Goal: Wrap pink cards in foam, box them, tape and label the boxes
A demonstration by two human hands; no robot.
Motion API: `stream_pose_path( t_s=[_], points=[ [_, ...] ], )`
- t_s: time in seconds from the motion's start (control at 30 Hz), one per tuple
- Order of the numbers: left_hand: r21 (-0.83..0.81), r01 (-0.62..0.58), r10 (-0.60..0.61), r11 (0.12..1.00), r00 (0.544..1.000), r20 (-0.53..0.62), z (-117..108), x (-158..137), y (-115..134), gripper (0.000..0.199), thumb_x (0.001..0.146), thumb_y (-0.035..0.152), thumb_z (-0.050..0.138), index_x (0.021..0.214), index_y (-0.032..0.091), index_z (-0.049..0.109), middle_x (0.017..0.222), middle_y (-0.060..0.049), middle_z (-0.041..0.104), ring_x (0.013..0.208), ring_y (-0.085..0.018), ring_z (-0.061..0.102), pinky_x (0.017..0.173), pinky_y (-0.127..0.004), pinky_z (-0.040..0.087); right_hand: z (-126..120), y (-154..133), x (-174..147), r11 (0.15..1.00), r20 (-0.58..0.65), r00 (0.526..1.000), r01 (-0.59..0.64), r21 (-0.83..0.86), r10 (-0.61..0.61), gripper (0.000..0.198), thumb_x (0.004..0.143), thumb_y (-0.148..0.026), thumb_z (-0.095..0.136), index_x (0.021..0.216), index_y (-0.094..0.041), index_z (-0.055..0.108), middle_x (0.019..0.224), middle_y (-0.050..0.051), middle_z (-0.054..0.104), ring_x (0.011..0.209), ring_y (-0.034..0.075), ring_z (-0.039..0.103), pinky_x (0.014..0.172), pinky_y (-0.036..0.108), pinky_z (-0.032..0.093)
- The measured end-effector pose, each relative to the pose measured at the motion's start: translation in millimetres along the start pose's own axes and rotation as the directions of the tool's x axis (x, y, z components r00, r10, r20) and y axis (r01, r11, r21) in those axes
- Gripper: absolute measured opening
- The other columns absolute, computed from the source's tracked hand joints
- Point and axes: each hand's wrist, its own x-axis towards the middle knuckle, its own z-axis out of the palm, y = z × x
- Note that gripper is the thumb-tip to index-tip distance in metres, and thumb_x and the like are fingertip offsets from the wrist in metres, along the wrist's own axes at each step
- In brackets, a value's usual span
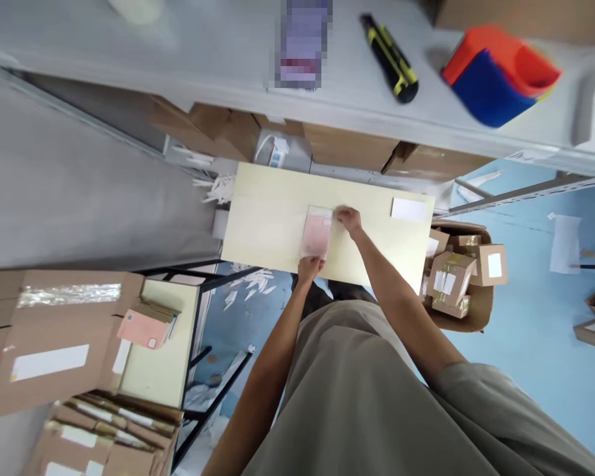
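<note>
A flat pink packet [317, 231] with a clear or whitish top margin lies on the cream tabletop [268, 211] in front of me. My left hand [311, 267] is at its lower edge, fingers closed on that edge. Just off its upper right side is my right hand [348, 219], fingers bent together; whether they hold anything small is hidden. A white label sheet [408, 209] lies toward the table's right end.
Above the table runs a grey shelf with a box cutter [391, 58] and a red-and-blue holder [498, 76]. To the right stands an open carton [480, 311] of small boxes. Pink packets [146, 327] are stacked at left beside a large carton [54, 330]. Paper strips litter the floor.
</note>
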Motion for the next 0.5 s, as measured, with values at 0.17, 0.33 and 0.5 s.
stream_pose_path(
  t_s=[0.17,0.33,0.5],
  points=[
    [0.000,-0.069,0.069,0.998,0.995,0.066,-3,-5,37,0.030,0.103,0.028,0.069,0.075,0.017,0.073,0.086,-0.011,0.086,0.065,-0.018,0.078,0.067,-0.026,0.061,-43,-18,-36,0.993,-0.081,0.993,0.090,0.081,-0.084,0.019,0.074,-0.035,0.080,0.079,-0.026,0.064,0.077,0.001,0.074,0.077,0.023,0.072,0.088,0.041,0.065],
    [-0.043,-0.302,0.305,0.952,0.951,0.059,-3,-1,119,0.030,0.109,0.036,0.065,0.089,0.019,0.080,0.112,-0.012,0.089,0.098,-0.022,0.085,0.090,-0.028,0.064,-77,-83,-49,0.940,-0.092,0.940,0.336,0.059,-0.330,0.031,0.086,-0.054,0.080,0.096,-0.025,0.073,0.100,0.008,0.083,0.096,0.026,0.078,0.098,0.042,0.065],
    [-0.126,-0.692,0.675,0.711,0.722,-0.153,-20,-12,222,0.030,0.111,0.034,0.057,0.107,0.021,0.084,0.115,-0.010,0.089,0.116,-0.024,0.084,0.111,-0.035,0.060,-108,-179,-59,0.807,-0.108,0.800,0.582,-0.094,-0.590,0.043,0.100,-0.064,0.070,0.114,-0.024,0.076,0.116,0.010,0.084,0.109,0.027,0.080,0.105,0.039,0.064]
  ],
)
